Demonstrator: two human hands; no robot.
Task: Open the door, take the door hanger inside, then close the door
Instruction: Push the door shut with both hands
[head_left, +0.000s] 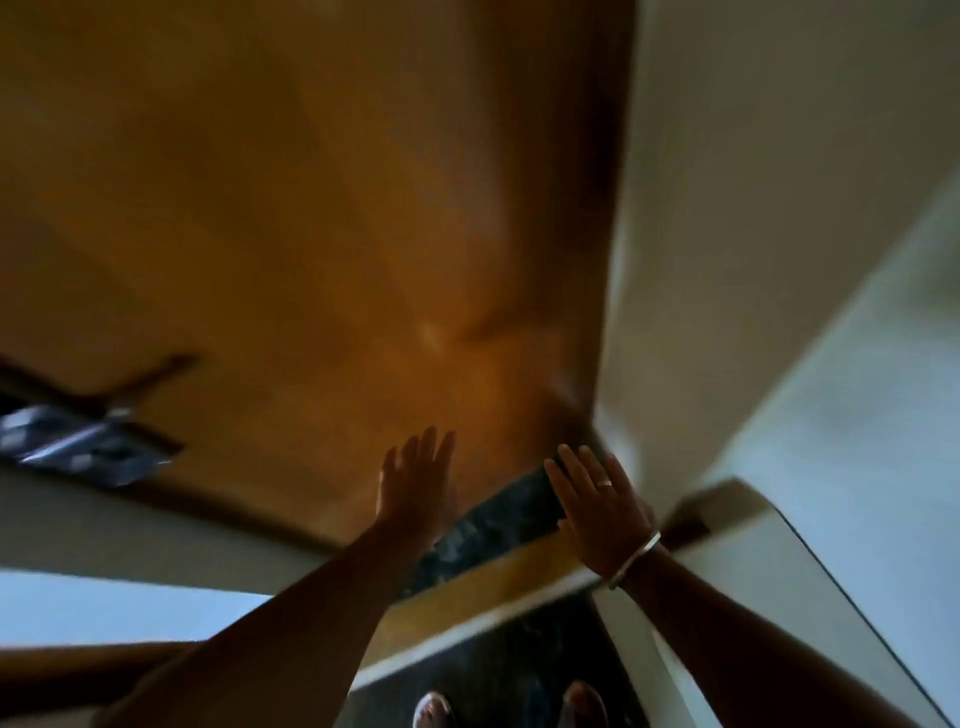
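Head view, strongly blurred by motion. A broad orange-brown wooden door (322, 208) fills the upper and middle field, its right edge meeting a pale off-white wall (779, 208). Both forearms reach forward and up toward the lower part of the door. The left hand (415, 488) is flat, fingers extended and close together, palm toward the door face near its lower edge; contact appears likely, but the blur prevents certainty. The right hand (597, 509), just beside it to the right, is likewise spread flat with fingers straight, lying over the door's lower right corner where a dark marbled threshold strip (488, 525) shows. Neither hand's grip encloses anything: both are wide and empty. A thin ring (605, 483) sits on one right finger and a silver bangle (636, 558) circles the right wrist. At the left margin a blurred dark blue-and-silver object (83, 447) lies against the door; whether it is the door hanger cannot be told. Two shoe tips (434, 709) stand on dark floor (519, 649) at the bottom edge.
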